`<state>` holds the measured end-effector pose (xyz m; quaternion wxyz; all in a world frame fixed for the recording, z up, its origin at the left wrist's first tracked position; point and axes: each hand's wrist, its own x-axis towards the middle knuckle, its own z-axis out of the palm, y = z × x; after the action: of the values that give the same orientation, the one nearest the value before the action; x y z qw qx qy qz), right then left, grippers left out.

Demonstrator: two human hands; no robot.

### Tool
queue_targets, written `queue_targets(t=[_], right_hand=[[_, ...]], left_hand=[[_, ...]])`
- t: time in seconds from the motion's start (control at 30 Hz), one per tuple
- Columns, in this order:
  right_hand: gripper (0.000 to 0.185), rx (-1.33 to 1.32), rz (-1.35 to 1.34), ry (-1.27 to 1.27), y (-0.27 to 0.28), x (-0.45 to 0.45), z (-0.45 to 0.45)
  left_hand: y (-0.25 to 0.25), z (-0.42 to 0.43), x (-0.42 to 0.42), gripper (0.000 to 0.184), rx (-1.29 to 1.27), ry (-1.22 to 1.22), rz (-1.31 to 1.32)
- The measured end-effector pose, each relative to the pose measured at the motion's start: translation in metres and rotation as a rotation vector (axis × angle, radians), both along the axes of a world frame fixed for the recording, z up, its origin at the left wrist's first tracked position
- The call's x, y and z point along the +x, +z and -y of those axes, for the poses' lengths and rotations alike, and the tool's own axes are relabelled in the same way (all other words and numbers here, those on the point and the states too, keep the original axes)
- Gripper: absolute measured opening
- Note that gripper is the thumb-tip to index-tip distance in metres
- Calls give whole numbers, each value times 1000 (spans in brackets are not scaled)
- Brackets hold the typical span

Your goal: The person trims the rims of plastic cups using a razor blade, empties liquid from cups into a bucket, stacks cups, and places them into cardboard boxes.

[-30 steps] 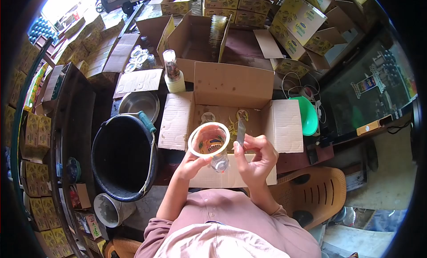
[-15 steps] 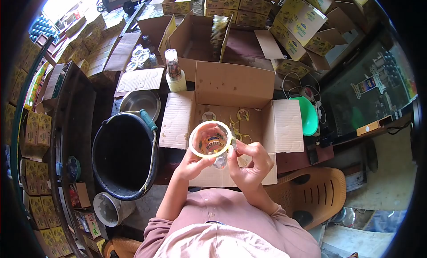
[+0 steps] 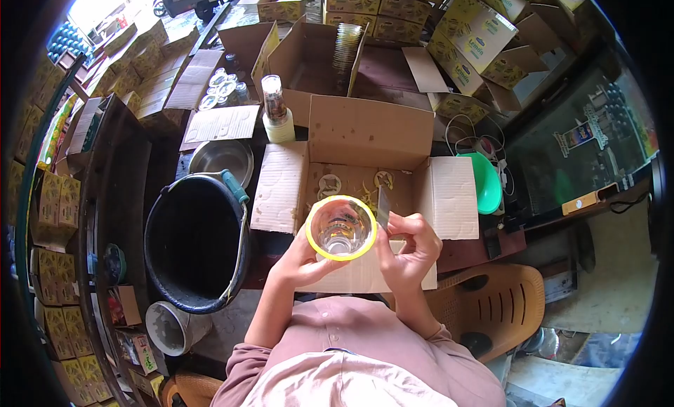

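My left hand (image 3: 303,262) is wrapped round a clear plastic cup (image 3: 342,228) with a bright yellow rim. The cup's mouth faces up toward me, so its bottom shows through the opening. Close to the rim's right side, my right hand (image 3: 408,254) pinches a thin, flat, greyish blade (image 3: 382,206) that stands upright. Both hands are above an open cardboard box (image 3: 371,129). Inside it lie a pale round piece (image 3: 328,186), another round piece (image 3: 383,179) and some thin yellow strips, partly hidden by the cup.
At the left are a black bucket (image 3: 193,245) and a metal bowl (image 3: 232,161). Behind the box's left flap stands a stack of cups (image 3: 279,126). A green bowl (image 3: 484,182) sits at the right. A second open carton (image 3: 309,59) holds another tall cup stack (image 3: 346,52).
The cup has shifted slightly right and down and turned its mouth more squarely toward me. My right hand has moved a little right, and the blade now shows clearly beside the rim.
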<state>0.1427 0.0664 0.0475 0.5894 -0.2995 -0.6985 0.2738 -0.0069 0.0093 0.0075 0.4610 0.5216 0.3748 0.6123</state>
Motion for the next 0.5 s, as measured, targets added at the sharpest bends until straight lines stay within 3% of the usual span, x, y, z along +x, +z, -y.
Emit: queue_targets(t=[0.2,0.5], right_hand=[[22,-30,55,42,-1,7,8],[23,156,191,-105,3,2,10]], left_hand=[[1,0,-1,73,30,8,7],[4,2,-1,72,14,-12,-99]])
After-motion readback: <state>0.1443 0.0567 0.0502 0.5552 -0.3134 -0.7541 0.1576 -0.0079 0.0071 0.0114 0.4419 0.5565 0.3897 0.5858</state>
